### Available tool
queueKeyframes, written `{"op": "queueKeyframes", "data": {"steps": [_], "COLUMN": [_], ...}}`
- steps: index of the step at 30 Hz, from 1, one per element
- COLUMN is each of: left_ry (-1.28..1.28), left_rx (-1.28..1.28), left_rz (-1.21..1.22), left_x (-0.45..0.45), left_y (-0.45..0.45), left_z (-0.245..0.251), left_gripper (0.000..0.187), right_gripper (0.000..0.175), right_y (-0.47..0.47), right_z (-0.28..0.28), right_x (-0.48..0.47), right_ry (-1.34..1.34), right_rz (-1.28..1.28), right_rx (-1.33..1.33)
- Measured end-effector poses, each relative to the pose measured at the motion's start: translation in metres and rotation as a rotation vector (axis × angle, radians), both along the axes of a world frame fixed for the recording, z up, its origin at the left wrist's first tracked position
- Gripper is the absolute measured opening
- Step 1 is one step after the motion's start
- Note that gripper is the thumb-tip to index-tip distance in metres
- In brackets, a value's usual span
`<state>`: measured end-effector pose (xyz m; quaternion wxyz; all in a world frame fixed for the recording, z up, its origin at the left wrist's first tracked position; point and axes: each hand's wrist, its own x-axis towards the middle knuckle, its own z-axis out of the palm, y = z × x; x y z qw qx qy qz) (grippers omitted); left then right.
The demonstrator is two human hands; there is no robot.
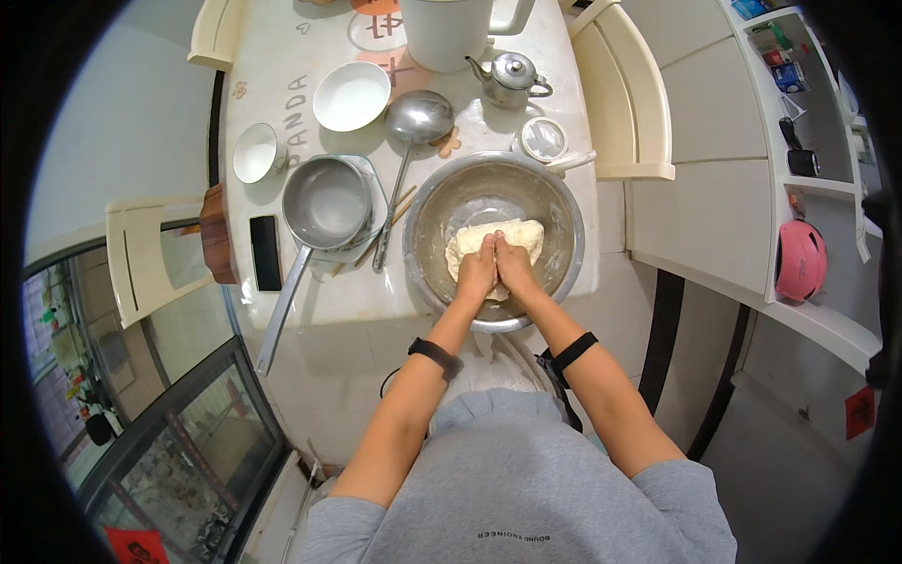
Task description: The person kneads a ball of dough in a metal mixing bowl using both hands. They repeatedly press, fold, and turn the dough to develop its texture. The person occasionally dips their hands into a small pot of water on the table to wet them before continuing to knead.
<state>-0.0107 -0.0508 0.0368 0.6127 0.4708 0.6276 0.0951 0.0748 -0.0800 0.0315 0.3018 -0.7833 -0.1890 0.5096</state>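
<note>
A large stainless steel bowl [564, 233] stands at the table's near edge, its inner wall smeared with flour or dough residue. Pale dough [530, 234] lies in it as a folded, rough lump. My left hand [478, 269] and my right hand [513, 266] press side by side on the near part of this dough, thumbs close together. The fingers curl down into the lump, and their tips are hidden. Some dough shows below the hands, near the bowl's near wall.
Left of the bowl are a steel ladle [420, 116], chopsticks [403, 211], a saucepan [328, 201] with its handle over the table edge, a phone [265, 252] and white bowls [352, 96]. Behind stand a lidded jar [542, 139], a metal teapot [511, 81] and a white pitcher [447, 35].
</note>
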Motion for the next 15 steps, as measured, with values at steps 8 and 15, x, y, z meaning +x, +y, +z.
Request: {"op": "queueKeyframes", "data": {"steps": [8, 15], "left_ry": [0.114, 0.007], "left_rx": [0.031, -0.100], "left_rz": [0.018, 0.046], "left_x": [0.007, 0.002], "left_y": [0.020, 0.017], "left_z": [-0.021, -0.014], "left_gripper": [0.078, 0.074], "right_gripper": [0.069, 0.060], "right_y": [0.034, 0.003], "right_z": [-0.007, 0.066], "right_x": [0.004, 0.046], "right_ry": [-0.200, 0.742], "right_rz": [0.176, 0.016], "right_rx": [-0.001, 0.047]}}
